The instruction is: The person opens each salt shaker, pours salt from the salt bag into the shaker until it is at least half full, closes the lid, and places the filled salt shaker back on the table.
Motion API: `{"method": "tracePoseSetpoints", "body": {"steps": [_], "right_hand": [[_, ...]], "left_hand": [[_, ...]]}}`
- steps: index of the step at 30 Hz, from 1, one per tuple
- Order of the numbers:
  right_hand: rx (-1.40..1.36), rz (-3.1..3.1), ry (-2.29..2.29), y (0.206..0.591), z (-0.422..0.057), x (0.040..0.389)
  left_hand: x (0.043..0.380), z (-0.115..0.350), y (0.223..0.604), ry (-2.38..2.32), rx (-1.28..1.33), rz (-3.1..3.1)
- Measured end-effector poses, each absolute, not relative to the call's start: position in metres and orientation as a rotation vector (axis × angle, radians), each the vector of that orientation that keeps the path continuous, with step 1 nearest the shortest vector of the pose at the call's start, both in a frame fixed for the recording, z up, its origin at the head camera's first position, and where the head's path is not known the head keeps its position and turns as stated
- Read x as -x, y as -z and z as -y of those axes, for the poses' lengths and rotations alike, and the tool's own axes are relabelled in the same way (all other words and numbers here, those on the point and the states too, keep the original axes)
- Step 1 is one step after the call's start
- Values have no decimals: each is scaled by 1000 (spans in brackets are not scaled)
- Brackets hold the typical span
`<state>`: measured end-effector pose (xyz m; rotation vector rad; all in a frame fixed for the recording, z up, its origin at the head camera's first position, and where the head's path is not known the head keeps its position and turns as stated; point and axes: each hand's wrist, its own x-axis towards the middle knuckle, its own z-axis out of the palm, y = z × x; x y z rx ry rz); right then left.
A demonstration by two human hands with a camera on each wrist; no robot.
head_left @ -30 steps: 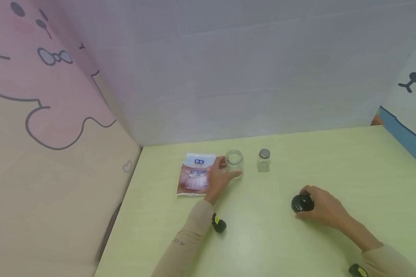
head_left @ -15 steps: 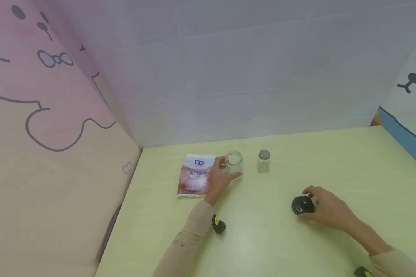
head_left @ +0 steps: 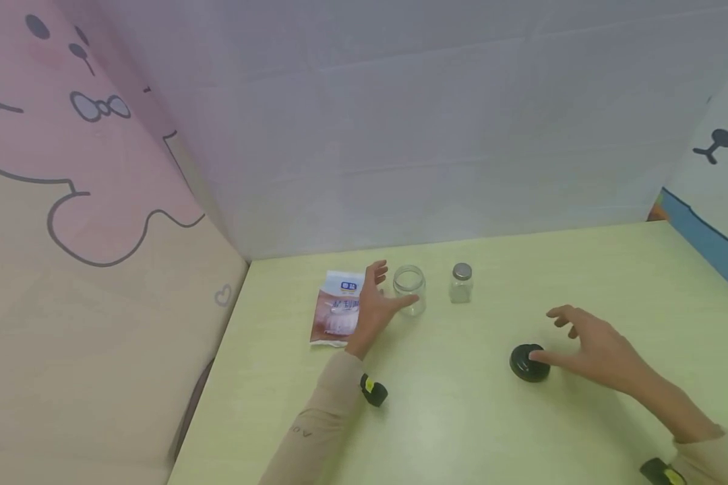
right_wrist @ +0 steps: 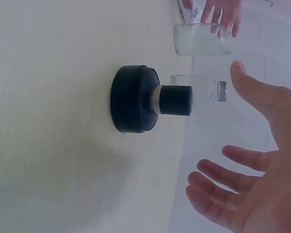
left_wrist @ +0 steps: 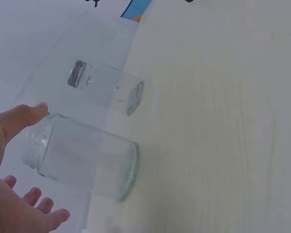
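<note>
My left hand [head_left: 375,310] is beside an open-mouthed clear glass jar [head_left: 409,277], fingers extended and thumb crossing in front of it. In the left wrist view the jar [left_wrist: 89,158] stands upright on the table, with the fingers apart from its wall. A round black lid with a tall knob and a metallic band [right_wrist: 133,99] rests on the table. My right hand [head_left: 603,350] hovers just right of the lid, fingers spread and holding nothing. Its thumb overlaps the lid in the head view, while the right wrist view shows a gap between them.
A small glass shaker with a grey metal cap [head_left: 461,286] stands right of the jar. Left of it lies a printed salt packet [head_left: 336,316], partly behind the left hand. A pale wall sheet [head_left: 400,168] rises along the back edge of the pale green table [head_left: 449,397].
My left hand has let go of the jar, its fingers lifting away to the left. The right hand has released the black lid and drawn back to the right. Jar and lid stay put.
</note>
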<state>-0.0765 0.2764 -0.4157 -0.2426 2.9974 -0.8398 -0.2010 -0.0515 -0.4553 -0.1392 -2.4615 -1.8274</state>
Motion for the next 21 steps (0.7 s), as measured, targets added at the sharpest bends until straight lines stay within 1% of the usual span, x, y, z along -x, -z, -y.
{"method": "tracePoseSetpoints", "body": {"steps": [9,17,21], "right_hand": [[248,-3113,894,391,-292,96],[293,-3168,951,373,-295,118],[276,-3154,954,370,-293,127]], "left_hand": [[198,42,428,1765,303,2416],[189,18,396,1952,381,2230],[192,5,399,2018,359,2189]]}}
